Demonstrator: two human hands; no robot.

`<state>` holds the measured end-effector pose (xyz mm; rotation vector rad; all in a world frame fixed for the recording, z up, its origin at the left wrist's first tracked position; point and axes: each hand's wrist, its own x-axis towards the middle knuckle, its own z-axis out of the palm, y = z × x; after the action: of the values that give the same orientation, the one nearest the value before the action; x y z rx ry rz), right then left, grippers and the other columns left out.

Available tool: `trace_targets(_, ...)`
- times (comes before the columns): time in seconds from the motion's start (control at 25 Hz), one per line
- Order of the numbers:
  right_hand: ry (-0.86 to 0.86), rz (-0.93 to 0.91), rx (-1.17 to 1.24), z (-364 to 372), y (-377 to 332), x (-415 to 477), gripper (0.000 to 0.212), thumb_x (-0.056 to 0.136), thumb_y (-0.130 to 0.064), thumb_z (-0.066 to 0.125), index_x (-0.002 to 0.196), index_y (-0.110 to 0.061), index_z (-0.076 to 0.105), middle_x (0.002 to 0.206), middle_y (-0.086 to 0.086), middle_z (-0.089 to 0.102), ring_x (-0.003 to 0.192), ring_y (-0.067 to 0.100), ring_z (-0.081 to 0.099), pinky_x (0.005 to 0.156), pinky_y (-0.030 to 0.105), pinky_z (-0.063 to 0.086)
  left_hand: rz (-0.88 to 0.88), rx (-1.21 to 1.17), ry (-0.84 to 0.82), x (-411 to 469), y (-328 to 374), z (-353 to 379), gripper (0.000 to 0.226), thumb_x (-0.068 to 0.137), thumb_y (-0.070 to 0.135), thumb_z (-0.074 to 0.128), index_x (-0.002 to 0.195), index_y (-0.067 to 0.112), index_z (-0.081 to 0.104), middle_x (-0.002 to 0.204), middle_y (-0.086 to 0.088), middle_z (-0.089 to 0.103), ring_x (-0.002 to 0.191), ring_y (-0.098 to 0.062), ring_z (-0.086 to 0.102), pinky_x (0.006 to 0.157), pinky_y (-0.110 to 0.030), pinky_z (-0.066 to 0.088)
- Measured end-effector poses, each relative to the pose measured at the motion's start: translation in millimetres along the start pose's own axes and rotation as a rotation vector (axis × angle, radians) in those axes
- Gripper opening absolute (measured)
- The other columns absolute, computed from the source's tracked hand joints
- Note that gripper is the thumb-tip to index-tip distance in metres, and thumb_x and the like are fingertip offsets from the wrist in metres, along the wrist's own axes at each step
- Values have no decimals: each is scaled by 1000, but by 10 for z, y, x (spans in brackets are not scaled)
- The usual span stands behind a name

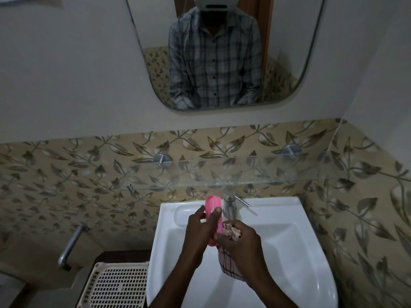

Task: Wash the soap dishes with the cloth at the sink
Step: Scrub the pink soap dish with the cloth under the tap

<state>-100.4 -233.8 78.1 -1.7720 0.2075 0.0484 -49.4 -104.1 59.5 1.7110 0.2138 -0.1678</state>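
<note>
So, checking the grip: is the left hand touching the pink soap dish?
Touching. The head view shows the left hand wrapped round the pink soap dish, thumb across its face.

Over the white sink (289, 252), the left hand (201, 227) holds a pink soap dish (214, 205) upright; the right hand (241, 241) grips the cloth (233, 232).

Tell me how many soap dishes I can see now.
1. The pink soap dish is held on edge in the left hand over the sink. The right hand grips the cloth against it. Others may be out of view.

Lower end of pink soap dish (214, 210) behind bunched cloth (232, 232) and hands.
</note>
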Motion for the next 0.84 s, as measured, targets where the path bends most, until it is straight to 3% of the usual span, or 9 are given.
trace_targets(0.12, -101, 134, 183, -41, 142, 118, 45, 71, -8, 85, 109, -26, 66, 96, -1, 78, 86, 19, 76, 79, 38, 62, -130, -209, -21, 128, -47, -62, 47, 83, 59, 58, 99, 15, 63, 90, -9, 70, 75, -20, 72, 62, -33, 58)
trace_targets(0.24, -100, 343, 500, -272, 302, 281, 39, 75, 22, 60, 110, 5, 69, 95, 23, 77, 84, 39, 75, 70, 43, 63, -366, -666, -82, 242, -143, -293, 60, 96, 47, 45, 129, -2, 58, 110, -25, 64, 89, -35, 65, 83, -48, 52)
trace_targets(0.28, -60, 363, 565, -354, 346, 298, 33, 77, 22, 58, 105, 10, 71, 93, 26, 77, 80, 39, 76, 65, 39, 63, -416, -750, -123, 264, -175, -356, 65, 94, 48, 45, 131, -4, 56, 112, -27, 62, 92, -38, 63, 86, -51, 50)
trace_targets(0.36, 72, 290, 518, -451, 363, 320, 23, 82, 12, 65, 99, 0, 74, 91, 21, 78, 78, 35, 76, 61, 36, 62, -477, -842, -204, 272, -216, -408, 66, 89, 48, 52, 130, -5, 57, 111, -28, 62, 93, -41, 62, 88, -53, 50)
trace_targets(0.44, 171, 70, 194, -473, 267, 425, 25, 81, -1, 72, 99, -18, 72, 92, 3, 79, 84, 21, 75, 68, 35, 61, -517, -867, -258, 261, -233, -389, 65, 83, 45, 59, 124, -6, 61, 111, -31, 64, 92, -42, 63, 86, -50, 52)
trace_targets(0.52, 166, -139, -34, -415, 57, 539, 39, 77, -7, 78, 105, -31, 67, 93, -20, 73, 86, -6, 68, 72, 14, 54, -561, -873, -311, 251, -218, -362, 64, 81, 44, 60, 118, -7, 66, 111, -33, 64, 91, -43, 63, 83, -47, 54)
trace_targets(0.6, 71, -290, -134, -264, -68, 545, 48, 76, -9, 82, 115, -30, 63, 94, -27, 67, 83, -15, 64, 68, 3, 47, -573, -866, -322, 252, -164, -351, 62, 81, 43, 59, 117, -7, 68, 112, -33, 64, 93, -44, 63, 84, -48, 53)
trace_targets(0.76, -305, -1107, -643, -187, 165, 512, 24, 88, 0, 55, 103, -8, 73, 100, 5, 73, 94, 23, 64, 86, 36, 51, -580, -794, -367, 243, -78, -360, 54, 88, 39, 54, 119, -3, 66, 112, -26, 68, 97, -39, 64, 91, -48, 49)
trace_targets(0.84, -314, -1273, -848, -263, 163, 688, 30, 83, 6, 57, 99, -11, 76, 102, 6, 75, 102, 28, 66, 97, 45, 49, -602, -755, -447, 220, -51, -351, 51, 86, 38, 56, 114, -1, 70, 106, -24, 70, 91, -37, 66, 83, -44, 56)
